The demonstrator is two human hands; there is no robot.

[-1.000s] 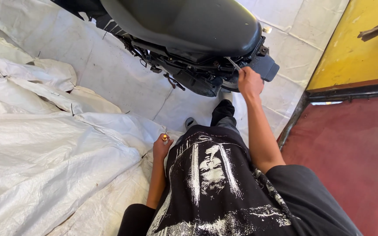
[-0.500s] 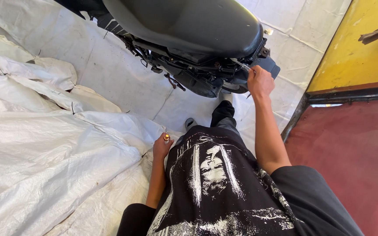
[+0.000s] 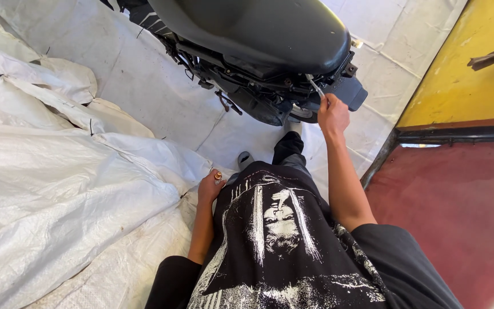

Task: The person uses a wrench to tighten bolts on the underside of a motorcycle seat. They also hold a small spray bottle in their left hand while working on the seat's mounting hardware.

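A view from the head looking down the person's own body, which wears a black shirt with a white print (image 3: 275, 229). Two bare hands show.

The right hand (image 3: 333, 114), in the upper middle of the frame, is raised at the end of a straight arm. Its fingers are curled tightly round one slim silver metal tool (image 3: 315, 87). Only the upper part of the tool shows above the fist. Its long axis runs on a slant, pointing up and slightly left in the frame, with its tip up among the black parts under the rear of the one black scooter with a smooth dark seat (image 3: 258, 34), which fills the top centre.

The left hand (image 3: 210, 187), left of centre, hangs low beside the body. Its fingers are loosely bent around one small gold-coloured rounded object (image 3: 217, 176), held near the fingertips; what kind of object it is cannot be told.

White woven plastic sheeting (image 3: 58, 189) lies rumpled across the left half. One yellow panel (image 3: 458, 68) stands at the upper right above a dark red floor (image 3: 458, 212).
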